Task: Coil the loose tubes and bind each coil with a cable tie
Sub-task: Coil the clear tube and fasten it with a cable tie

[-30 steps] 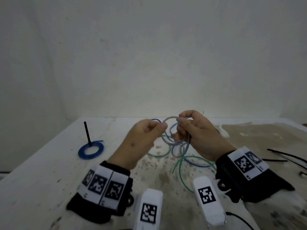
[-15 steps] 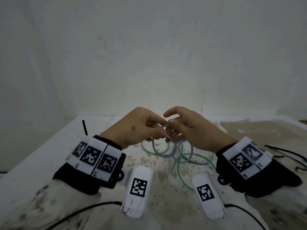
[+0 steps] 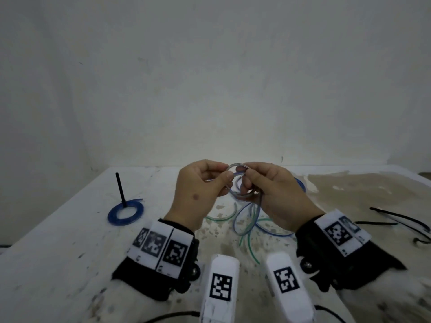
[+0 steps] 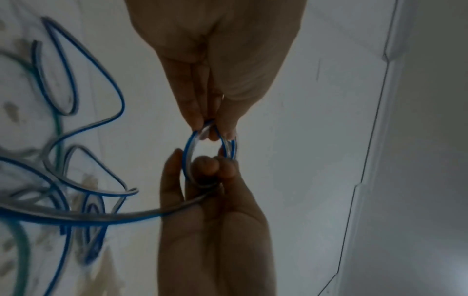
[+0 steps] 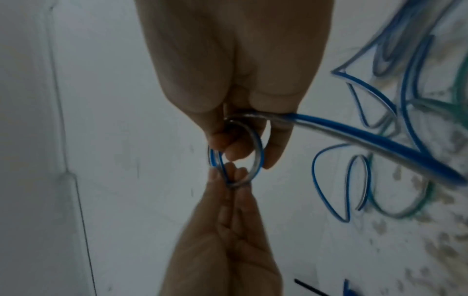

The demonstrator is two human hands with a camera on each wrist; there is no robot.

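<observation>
Blue-and-clear tube (image 3: 238, 183) wound into a small ring, held off the desk (image 3: 70, 241) between left hand (image 3: 200, 190) and right hand (image 3: 275, 194); its tail trails down to the desk. Loose blue tubes (image 3: 268, 229) and green tubes (image 3: 249, 243) sprawl tangled below. Finished blue coil (image 3: 125, 212) lies flat at left, black cable tie (image 3: 120, 190) sticking up. Spare cable ties (image 3: 401, 221) lie at right.

Dim, flat, cool-grey light throughout; a faint brighter patch sits where the wall (image 3: 210, 89) meets the worktop (image 3: 70, 241). Shadows are soft and weak. Both wrist views are darker, with the loose tubes (image 4: 63, 216) motion-smeared near the frame edges. Straight lines bow from wide-angle distortion.
</observation>
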